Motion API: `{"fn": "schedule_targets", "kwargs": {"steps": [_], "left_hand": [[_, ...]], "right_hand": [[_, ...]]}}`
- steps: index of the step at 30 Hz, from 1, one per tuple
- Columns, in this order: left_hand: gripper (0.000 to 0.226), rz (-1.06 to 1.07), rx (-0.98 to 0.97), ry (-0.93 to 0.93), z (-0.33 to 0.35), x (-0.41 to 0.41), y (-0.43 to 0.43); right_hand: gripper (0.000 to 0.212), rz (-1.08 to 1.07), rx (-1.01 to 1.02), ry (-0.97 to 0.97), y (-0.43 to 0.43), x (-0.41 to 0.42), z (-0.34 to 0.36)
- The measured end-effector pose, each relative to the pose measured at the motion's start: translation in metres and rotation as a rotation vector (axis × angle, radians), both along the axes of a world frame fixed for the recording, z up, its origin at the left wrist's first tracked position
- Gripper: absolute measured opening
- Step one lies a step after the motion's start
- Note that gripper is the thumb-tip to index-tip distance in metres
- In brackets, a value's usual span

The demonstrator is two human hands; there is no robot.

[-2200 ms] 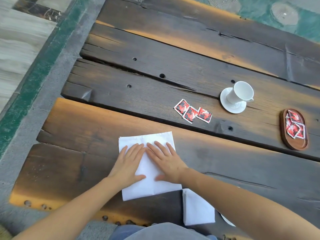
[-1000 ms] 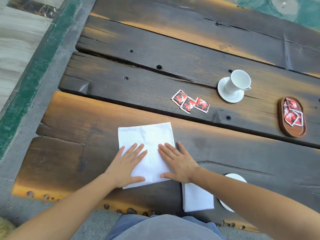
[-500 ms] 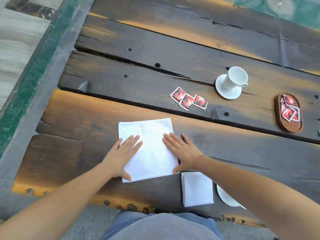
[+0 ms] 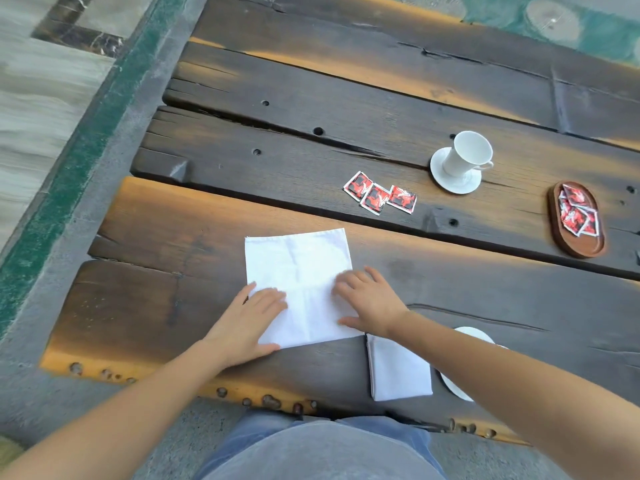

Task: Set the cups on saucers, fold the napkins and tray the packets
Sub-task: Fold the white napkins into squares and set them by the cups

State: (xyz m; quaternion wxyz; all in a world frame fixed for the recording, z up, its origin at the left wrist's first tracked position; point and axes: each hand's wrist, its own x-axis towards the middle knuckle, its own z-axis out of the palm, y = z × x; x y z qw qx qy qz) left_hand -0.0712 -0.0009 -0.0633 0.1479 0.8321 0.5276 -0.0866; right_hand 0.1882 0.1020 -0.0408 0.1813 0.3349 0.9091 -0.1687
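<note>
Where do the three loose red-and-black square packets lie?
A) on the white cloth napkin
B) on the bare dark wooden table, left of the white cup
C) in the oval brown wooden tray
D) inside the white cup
B: the three red-and-black square packets lie on the dark wooden table, left of the white cup on its saucer, outside the oval wooden tray.

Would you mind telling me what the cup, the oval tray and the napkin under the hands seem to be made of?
The cup looks like glazed white ceramic: smooth, faintly glossy. The oval tray seems brown wood, satin-finished, with a raised rim. The napkin appears to be matte white cloth, given its hem-like edge and soft creases; paper remains possible.
</note>
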Motion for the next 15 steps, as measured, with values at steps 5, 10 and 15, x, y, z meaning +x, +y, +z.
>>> {"fn": "schedule_targets", "kwargs": {"steps": [5, 10, 15], "left_hand": [[0.050, 0.036, 0.015, -0.052, -0.014, -0.013, -0.027], [0.046, 0.030, 0.018, -0.054, -0.005, -0.012, -0.020], [0.039, 0.058, -0.015, -0.031, -0.003, -0.008, -0.029]], "right_hand": [[0.038, 0.067, 0.074, -0.034, -0.027, 0.010, -0.007], [0.042, 0.066, 0.145, -0.048, -0.034, 0.011, -0.012], [0.022, 0.054, 0.165, 0.017, -0.042, 0.010, -0.016]]}}
